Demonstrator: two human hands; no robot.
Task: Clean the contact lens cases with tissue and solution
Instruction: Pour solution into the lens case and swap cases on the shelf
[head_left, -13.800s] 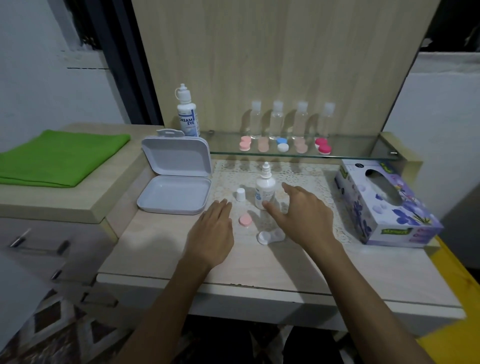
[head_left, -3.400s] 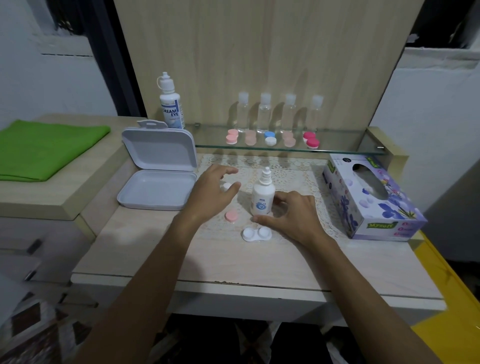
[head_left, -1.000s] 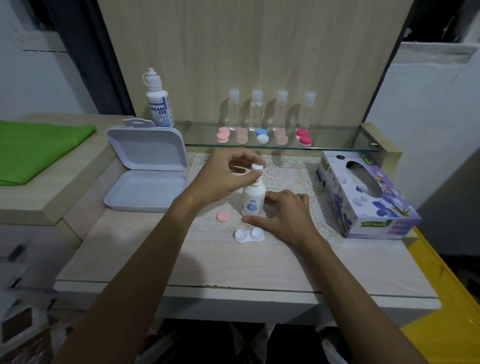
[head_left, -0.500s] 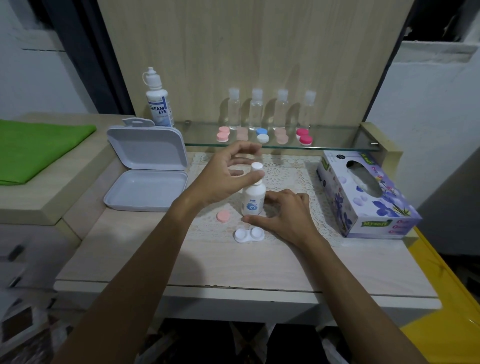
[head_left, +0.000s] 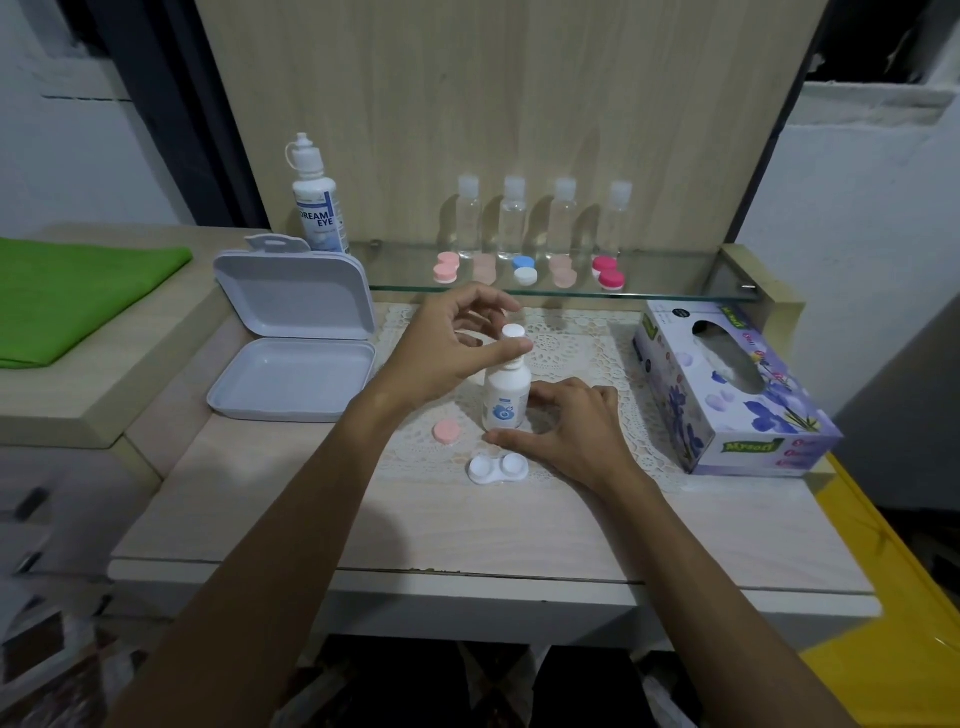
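Note:
A small white solution bottle (head_left: 506, 397) stands upright on the lace mat (head_left: 576, 353). My left hand (head_left: 452, 348) pinches the bottle's white cap (head_left: 513, 332) between thumb and fingers, on top of the bottle. My right hand (head_left: 569, 428) curls its fingers around the bottle's base and steadies it. In front of the bottle lies an open white contact lens case (head_left: 497, 467). One pink lid (head_left: 447, 431) lies to its left. A tissue box (head_left: 727, 384) sits at the right.
An open white plastic box (head_left: 296, 338) stands at the left. On the glass shelf (head_left: 649, 278) behind are several clear bottles, several coloured lens cases and a large solution bottle (head_left: 316, 200). A green cloth (head_left: 67, 296) lies far left. The yellow edge (head_left: 883, 545) borders the table's right.
My left hand picked up the white cap from the mat and brought it onto the bottle's top. My right hand stayed at the bottle's base.

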